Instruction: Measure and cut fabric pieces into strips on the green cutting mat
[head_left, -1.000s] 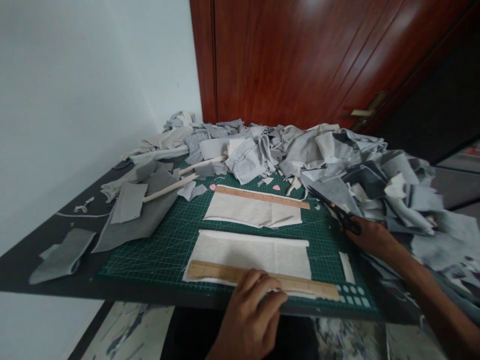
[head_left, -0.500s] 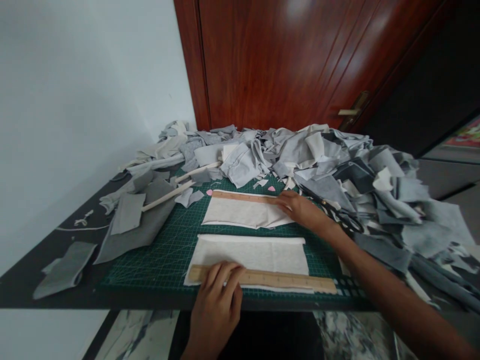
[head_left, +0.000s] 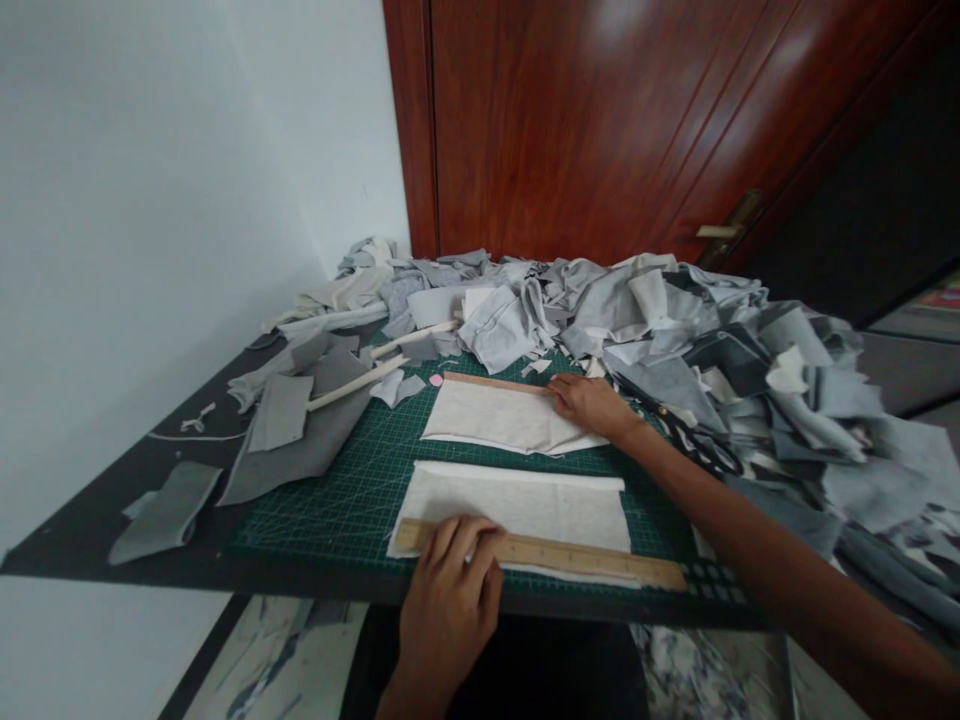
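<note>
My left hand (head_left: 448,590) presses flat on the left part of a wooden ruler (head_left: 570,557) that lies along the near edge of a white fabric piece (head_left: 525,503). My right hand (head_left: 591,403) rests on the right end of a second wooden ruler (head_left: 491,383), which lies along the far edge of another white fabric piece (head_left: 502,418). Both pieces lie on a green cutting mat (head_left: 360,470). Black scissors (head_left: 694,437) lie just right of my right forearm, untouched.
A big heap of grey and white fabric scraps (head_left: 675,330) covers the back and right of the black table (head_left: 90,510). Grey pieces (head_left: 300,440) and a wooden stick (head_left: 352,383) lie at the left. A red-brown door (head_left: 600,120) stands behind.
My right hand left the scissors at the right and came over to the far ruler's right end. My left hand slid left along the near ruler.
</note>
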